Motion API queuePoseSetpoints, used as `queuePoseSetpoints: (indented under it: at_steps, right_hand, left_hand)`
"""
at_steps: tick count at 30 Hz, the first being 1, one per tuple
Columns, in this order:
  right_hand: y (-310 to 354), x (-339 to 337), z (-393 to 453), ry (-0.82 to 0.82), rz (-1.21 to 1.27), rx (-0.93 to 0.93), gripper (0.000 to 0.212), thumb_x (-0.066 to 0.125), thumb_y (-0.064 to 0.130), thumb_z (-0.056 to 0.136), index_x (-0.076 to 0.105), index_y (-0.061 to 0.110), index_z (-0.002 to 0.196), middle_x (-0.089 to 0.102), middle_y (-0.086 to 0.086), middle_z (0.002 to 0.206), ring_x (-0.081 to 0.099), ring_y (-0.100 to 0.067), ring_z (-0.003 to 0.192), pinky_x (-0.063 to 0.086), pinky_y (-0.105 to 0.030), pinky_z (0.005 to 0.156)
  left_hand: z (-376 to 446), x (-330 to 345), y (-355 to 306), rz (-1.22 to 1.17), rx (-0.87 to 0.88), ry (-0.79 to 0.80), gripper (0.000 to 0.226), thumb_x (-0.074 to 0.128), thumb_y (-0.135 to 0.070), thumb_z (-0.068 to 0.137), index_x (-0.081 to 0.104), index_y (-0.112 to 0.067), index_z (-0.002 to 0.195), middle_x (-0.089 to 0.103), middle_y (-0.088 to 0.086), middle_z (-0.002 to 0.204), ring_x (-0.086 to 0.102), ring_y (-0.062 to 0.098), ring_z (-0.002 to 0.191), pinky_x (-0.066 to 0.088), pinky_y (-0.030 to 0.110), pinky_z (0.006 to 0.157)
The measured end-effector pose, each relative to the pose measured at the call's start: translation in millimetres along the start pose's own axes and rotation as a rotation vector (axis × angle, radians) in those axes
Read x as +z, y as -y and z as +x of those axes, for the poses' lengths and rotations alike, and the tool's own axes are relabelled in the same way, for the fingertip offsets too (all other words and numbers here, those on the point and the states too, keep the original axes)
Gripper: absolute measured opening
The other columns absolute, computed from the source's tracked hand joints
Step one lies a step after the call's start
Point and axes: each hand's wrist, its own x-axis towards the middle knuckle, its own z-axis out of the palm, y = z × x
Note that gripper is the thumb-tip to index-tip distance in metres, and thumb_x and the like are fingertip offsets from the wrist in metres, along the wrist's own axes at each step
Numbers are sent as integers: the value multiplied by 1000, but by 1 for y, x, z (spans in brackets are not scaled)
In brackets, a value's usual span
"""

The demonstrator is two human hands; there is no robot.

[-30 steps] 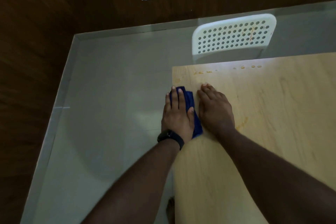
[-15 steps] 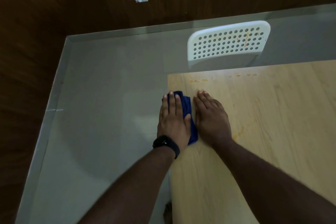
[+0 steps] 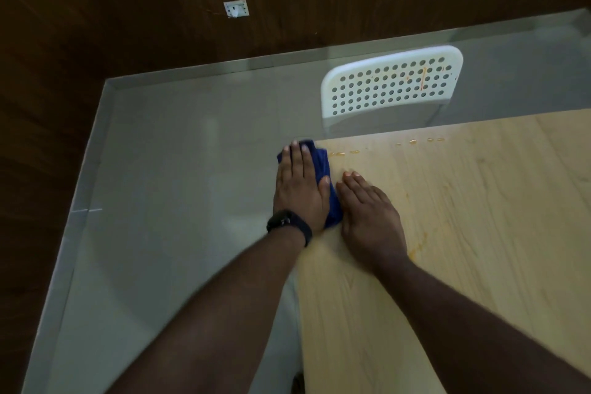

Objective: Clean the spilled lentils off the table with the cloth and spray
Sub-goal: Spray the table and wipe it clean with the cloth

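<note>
At the far left corner of the counter (image 3: 447, 233), seen from the head camera, the left hand (image 3: 299, 189) pressed flat on the blue cloth (image 3: 323, 166), fingers straight, so its grip was released and not closed round anything. Just right of the cloth, the right hand (image 3: 371, 217) lay flat on the wood, also released. Beyond the cloth, along the far edge, orange lentils (image 3: 337, 154) remained. The cloth looked soft and light; I judge it bunches easily, so pressing on its middle holds it best. No spray was visible.
</note>
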Motion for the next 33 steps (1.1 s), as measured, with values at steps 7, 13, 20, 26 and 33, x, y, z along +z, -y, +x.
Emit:
queuePoseSetpoints:
  at_steps: [7,13,20,26,33]
  right_hand:
    - [2,0,0,-18,7,10,64,22,41,104,33,18,163,28,-1,170,19,-13,159,12,-32,128]
    - [-3,7,2,-105,1,87,57,46,28,104,41,12,159,40,-9,164,33,-21,155,18,-32,124]
    - [1,3,-4,-132,-12,149,62,34,38,104,46,5,154,46,-16,159,41,-27,150,32,-41,122]
    - [1,5,-1,-127,-10,163,63,32,36,102,43,8,157,42,-13,163,37,-25,153,26,-39,124]
    - [0,0,-1,-222,61,325,53,44,30,106,48,9,154,48,-11,159,42,-24,150,29,-37,123]
  left_hand:
    - [-19,2,4,-1,19,28,75,20,-49,108,-12,-9,164,-14,10,173,-15,27,160,3,42,131]
    - [52,-3,-12,101,30,12,74,19,-48,108,0,-4,165,-1,16,174,-3,31,161,2,47,130]
    - [-37,5,5,69,229,62,73,14,-48,108,-9,-8,165,-15,9,173,-15,23,160,-2,42,130]
    - [18,-4,0,84,158,39,73,17,-48,108,-4,-7,165,-7,12,174,-7,26,161,1,44,130]
    - [-8,12,-35,67,260,37,73,14,-47,106,-3,-8,165,-7,11,174,-8,25,161,1,45,130]
